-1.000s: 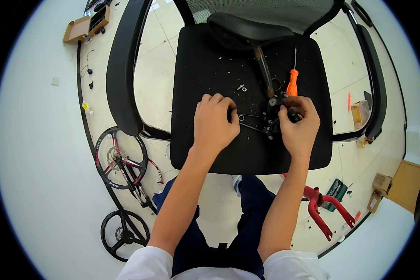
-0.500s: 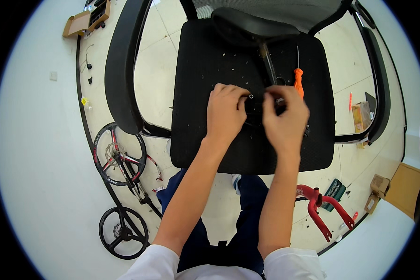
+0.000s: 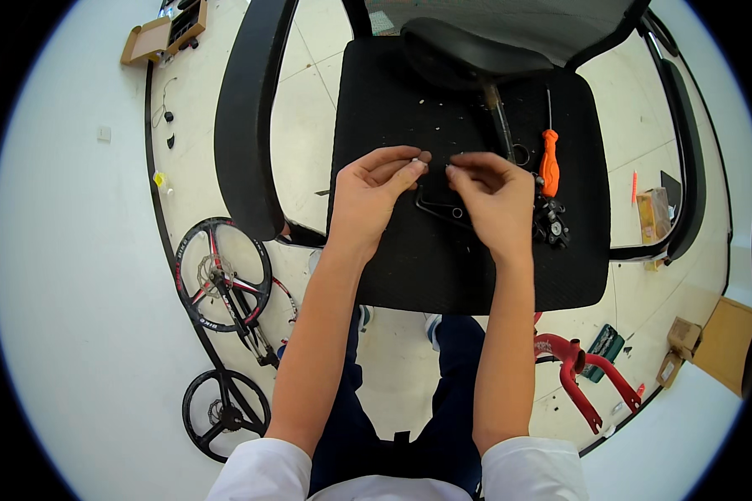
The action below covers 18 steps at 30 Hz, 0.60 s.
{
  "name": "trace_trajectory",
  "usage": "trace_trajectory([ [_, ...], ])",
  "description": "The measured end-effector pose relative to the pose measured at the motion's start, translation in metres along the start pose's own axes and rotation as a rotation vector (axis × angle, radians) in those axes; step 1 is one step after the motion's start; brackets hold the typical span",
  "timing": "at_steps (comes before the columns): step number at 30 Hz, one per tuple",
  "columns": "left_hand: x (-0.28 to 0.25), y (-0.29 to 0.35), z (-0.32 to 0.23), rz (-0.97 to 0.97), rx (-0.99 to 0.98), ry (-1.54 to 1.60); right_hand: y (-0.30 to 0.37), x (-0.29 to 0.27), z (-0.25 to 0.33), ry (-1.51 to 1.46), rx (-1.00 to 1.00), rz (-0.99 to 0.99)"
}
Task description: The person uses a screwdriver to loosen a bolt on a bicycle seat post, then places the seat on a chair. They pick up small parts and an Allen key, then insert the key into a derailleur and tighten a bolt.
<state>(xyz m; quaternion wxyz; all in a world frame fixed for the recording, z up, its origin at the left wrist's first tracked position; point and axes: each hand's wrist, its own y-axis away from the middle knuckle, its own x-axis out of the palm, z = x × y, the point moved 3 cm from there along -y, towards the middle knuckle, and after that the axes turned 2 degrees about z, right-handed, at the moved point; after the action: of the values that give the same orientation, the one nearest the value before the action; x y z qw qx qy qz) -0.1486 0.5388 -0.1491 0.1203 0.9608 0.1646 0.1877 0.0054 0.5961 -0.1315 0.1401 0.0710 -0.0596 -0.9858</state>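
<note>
My left hand (image 3: 369, 196) is closed in a pinch over the black chair seat. A tiny pale piece (image 3: 417, 162), too small to name, shows at its fingertips. Facing it, a short gap away, my right hand (image 3: 500, 199) pinches thumb to fingers; what it holds, if anything, I cannot make out. Below and between the hands lie a bent black hex key (image 3: 430, 205) and a small ring (image 3: 457, 214). Right of my right hand are an orange-handled screwdriver (image 3: 550, 165) and a black metal clamp part (image 3: 553, 227). A bicycle saddle (image 3: 468, 54) with its post (image 3: 499, 121) lies beyond.
Chair armrests (image 3: 246, 142) flank the black seat (image 3: 409, 280). On the floor at left are spoked bicycle wheels (image 3: 226, 275); at right, a red fork (image 3: 572, 359), a green case (image 3: 603, 352) and cardboard boxes (image 3: 683, 334). An opened box (image 3: 149, 40) stands far left.
My left hand has drawn left, away from the seat's middle. My right hand has shifted left from beside the post, uncovering the clamp part. The ring and hex key now show plainly on the seat.
</note>
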Motion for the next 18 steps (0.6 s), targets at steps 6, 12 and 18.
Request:
trace_trajectory([
  [6,0.002,0.004,-0.002,0.093,-0.060,0.097,0.002,0.015,0.009,-0.318,-0.078,0.129],
  [12,-0.001,0.007,-0.006,0.058,-0.013,0.010,0.003,0.018,0.011,-0.203,-0.058,0.139],
  [18,0.002,0.010,-0.007,0.017,0.015,-0.018,0.002,0.016,0.011,-0.237,0.002,0.134],
])
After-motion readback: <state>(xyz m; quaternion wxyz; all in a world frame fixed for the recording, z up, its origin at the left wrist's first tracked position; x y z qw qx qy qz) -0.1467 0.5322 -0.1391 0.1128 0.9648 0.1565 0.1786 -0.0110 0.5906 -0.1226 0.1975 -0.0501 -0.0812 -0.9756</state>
